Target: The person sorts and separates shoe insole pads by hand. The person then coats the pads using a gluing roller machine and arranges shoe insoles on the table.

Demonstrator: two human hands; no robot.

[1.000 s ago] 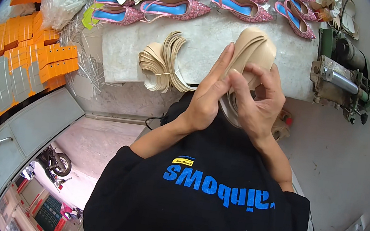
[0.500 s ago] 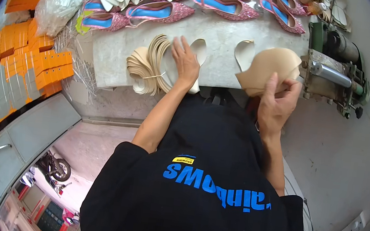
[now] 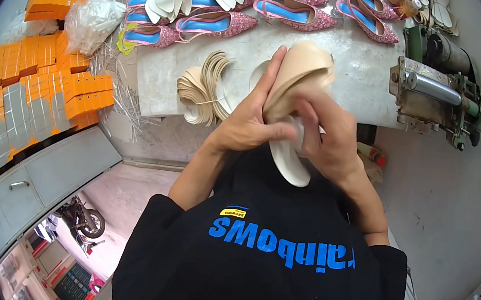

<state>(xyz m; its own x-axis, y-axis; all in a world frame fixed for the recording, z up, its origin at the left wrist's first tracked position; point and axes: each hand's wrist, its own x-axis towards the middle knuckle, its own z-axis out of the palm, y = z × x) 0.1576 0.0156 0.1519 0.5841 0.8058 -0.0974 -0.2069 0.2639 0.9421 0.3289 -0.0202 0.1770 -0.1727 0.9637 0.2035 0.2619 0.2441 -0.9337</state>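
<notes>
Worktable (image 3: 363,75) stretches pale across the far side, a roller machine (image 3: 439,91) at its right end and pink shoes (image 3: 292,12) along the back. Curved beige pieces (image 3: 304,61) are held up before its near edge; a tied bundle (image 3: 206,88) lies to their left. The left hand (image 3: 241,123) grips their left side; the right hand (image 3: 336,138) curls against them, too blurred to tell whether it pinches. I'd guess they're being bent or leafed through; the next move calls for a firm left grip.
</notes>
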